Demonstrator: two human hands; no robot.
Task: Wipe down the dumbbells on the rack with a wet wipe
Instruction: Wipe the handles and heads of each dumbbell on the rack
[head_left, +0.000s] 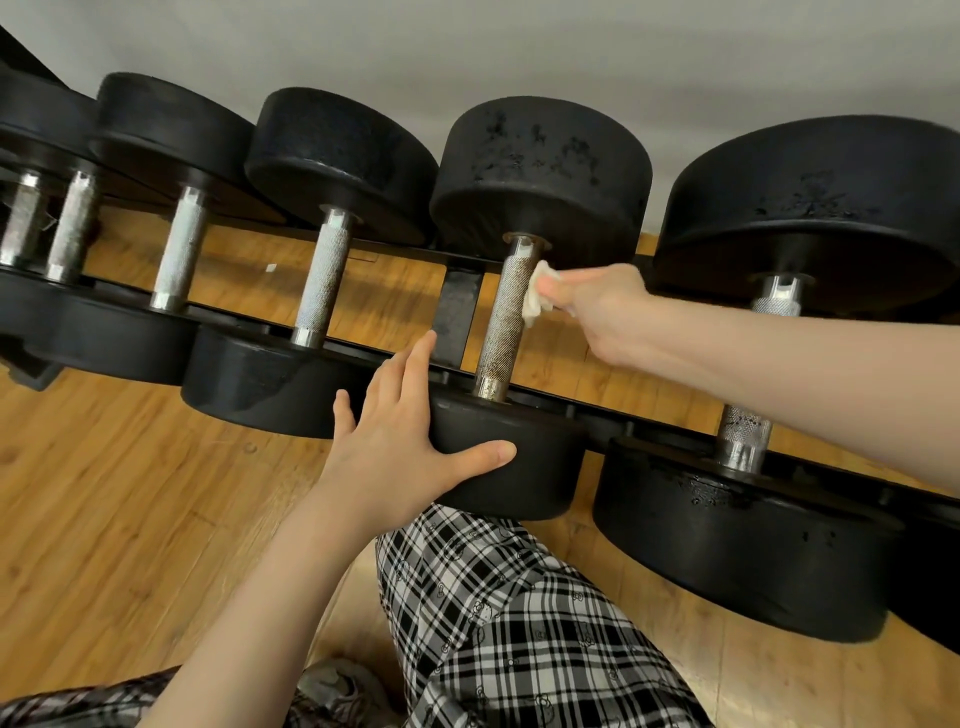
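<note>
Several black dumbbells with knurled metal handles lie side by side on a low black rack (457, 312). The dumbbell in the middle has a brownish, rusty handle (501, 322). My right hand (602, 317) pinches a crumpled white wet wipe (537, 296) and holds it against the right side of that handle, near its upper end. My left hand (400, 441) rests with straight fingers on the near black head (519, 467) of the same dumbbell, thumb along its front rim.
A larger dumbbell (753, 426) lies close to the right, smaller ones (322, 280) to the left. Wooden floor (130, 519) runs under and before the rack. A grey wall stands behind. My plaid-trousered knee (519, 623) is just below the rack.
</note>
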